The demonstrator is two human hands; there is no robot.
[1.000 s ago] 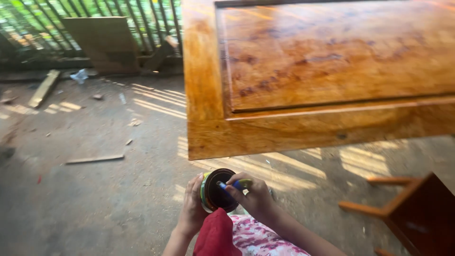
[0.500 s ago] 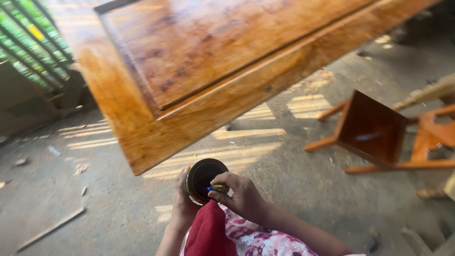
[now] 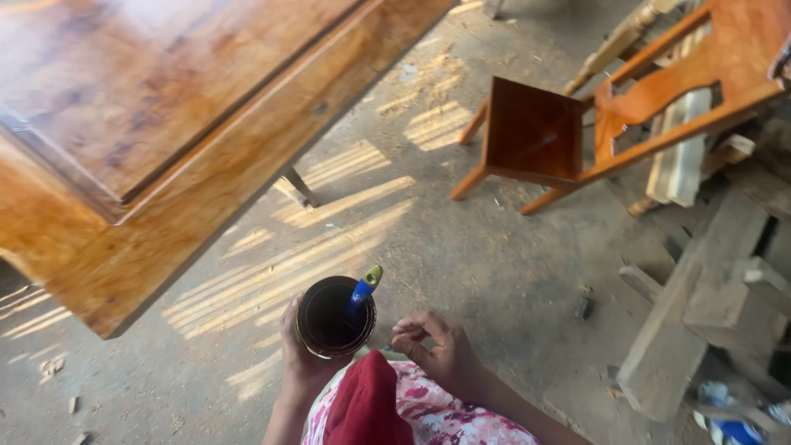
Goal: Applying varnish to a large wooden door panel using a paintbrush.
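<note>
My left hand [image 3: 298, 363] grips a round tin can [image 3: 334, 317] of dark varnish from below and behind. A brush with a blue and yellow handle [image 3: 362, 291] stands in the can, leaning toward its right rim. My right hand [image 3: 435, 346] hovers just right of the can, fingers loosely curled, holding nothing. A glossy varnished wooden door panel [image 3: 165, 124] lies raised at the upper left, its near corner just above and left of the can. A red cloth [image 3: 368, 404] lies on my lap over floral fabric.
A varnished wooden chair [image 3: 577, 124] lies tipped on the concrete floor at the upper right. Rough timber beams [image 3: 700, 313] and offcuts pile up at the right. A metal leg [image 3: 298, 186] under the panel stands on the sunlit, dusty floor.
My view has swung right, bringing the chair and timber into sight. My right hand has let go of the brush and drawn back from the can; the brush now rests in it.
</note>
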